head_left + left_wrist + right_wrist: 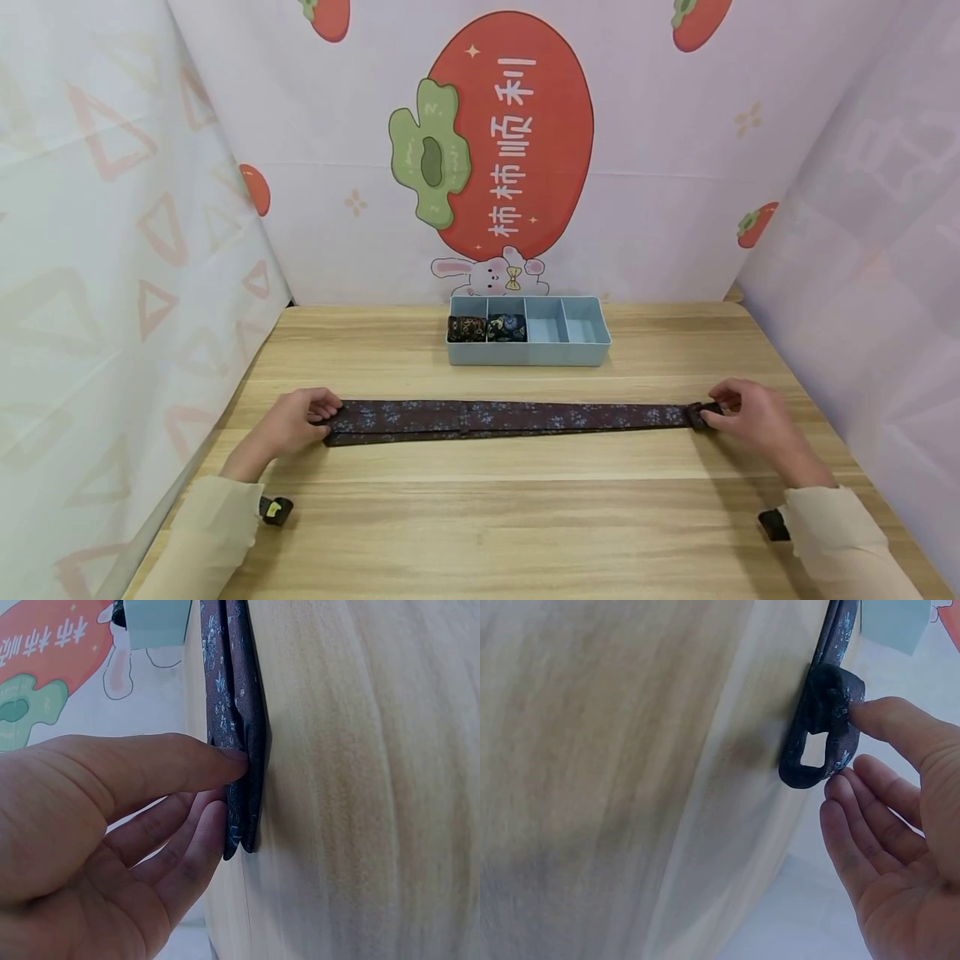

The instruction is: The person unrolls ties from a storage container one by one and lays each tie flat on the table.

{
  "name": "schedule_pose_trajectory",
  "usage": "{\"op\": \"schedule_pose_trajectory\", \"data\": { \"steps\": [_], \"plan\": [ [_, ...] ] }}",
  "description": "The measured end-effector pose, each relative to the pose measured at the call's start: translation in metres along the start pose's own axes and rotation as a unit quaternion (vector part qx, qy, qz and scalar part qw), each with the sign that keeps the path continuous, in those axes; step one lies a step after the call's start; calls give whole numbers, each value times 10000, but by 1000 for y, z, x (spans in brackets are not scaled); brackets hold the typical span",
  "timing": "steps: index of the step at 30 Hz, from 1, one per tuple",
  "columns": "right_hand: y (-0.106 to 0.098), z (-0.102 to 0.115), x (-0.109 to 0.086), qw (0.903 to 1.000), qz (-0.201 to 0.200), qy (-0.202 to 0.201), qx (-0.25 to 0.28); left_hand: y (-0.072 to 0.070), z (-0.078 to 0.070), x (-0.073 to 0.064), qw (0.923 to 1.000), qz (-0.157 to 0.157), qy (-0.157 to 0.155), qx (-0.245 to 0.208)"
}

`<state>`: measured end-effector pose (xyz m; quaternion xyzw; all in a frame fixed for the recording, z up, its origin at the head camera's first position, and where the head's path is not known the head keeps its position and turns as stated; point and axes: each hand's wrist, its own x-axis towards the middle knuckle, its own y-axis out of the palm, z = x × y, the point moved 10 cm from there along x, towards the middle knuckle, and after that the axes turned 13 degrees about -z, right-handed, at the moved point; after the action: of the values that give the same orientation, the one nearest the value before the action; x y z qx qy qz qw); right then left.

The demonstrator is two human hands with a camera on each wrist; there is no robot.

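A dark necktie (525, 415) with a pale blue floral pattern lies folded lengthwise across the wooden table, running left to right. At its wide left end, my left hand (296, 423) pinches the layers between thumb and fingers; the left wrist view shows the folded tie end (238, 802) with two edges side by side. My right hand (757, 417) holds the other end, thumb on the bunched, knot-like part (838, 697), fingertips at its far side. A small loop with a gap through it shows there in the right wrist view.
Behind the tie stands a light blue box (525, 355) with several compartments. Its two left ones hold a dark patterned roll (467, 330) and a navy patterned roll (507, 327). A printed cloth (337, 233) hangs at the table's back, with more cloth at both sides.
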<state>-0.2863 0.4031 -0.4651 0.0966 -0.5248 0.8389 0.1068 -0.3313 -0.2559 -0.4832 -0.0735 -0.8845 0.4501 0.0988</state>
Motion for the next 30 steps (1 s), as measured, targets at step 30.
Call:
{"op": "schedule_pose_trajectory", "data": {
  "steps": [30],
  "plan": [
    [-17,-16,8,9998,15,178,-83,-3,5,2,9996,96,-209,158]
  ]
}}
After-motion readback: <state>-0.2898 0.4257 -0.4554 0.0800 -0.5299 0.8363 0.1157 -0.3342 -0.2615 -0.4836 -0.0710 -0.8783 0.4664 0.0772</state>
